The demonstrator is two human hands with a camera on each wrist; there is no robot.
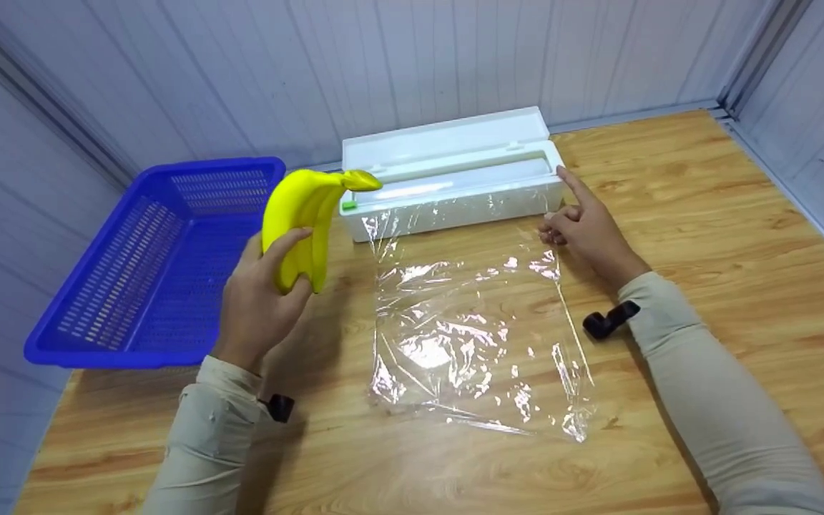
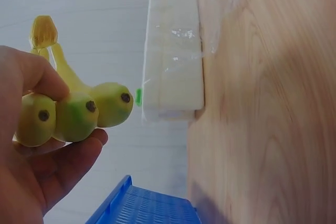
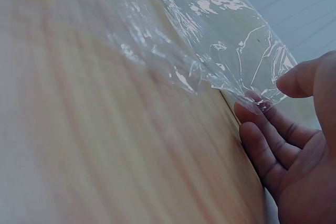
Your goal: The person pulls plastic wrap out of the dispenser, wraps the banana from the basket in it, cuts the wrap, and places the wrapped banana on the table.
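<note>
A bunch of yellow bananas (image 1: 305, 214) is gripped by my left hand (image 1: 262, 307), raised beside the basket. The left wrist view shows their greenish ends with dark tips (image 2: 79, 109) and the thumb and fingers around them. My right hand (image 1: 591, 232) is at the right end of a white cling film box (image 1: 462, 207), its index finger extended to the box's corner. Clear cling film (image 1: 469, 322) runs from the box across the table. In the right wrist view, the film's edge touches the right fingertips (image 3: 252, 132), while the thumb stands apart from them.
A blue plastic basket (image 1: 197, 265) stands at the left, with slotted walls. The film box's lid (image 1: 448, 132) is raised against the ribbed wall (image 1: 448, 57), and a green piece (image 1: 348, 205) sits at its left end. Wooden tabletop (image 1: 727, 236) extends to the right.
</note>
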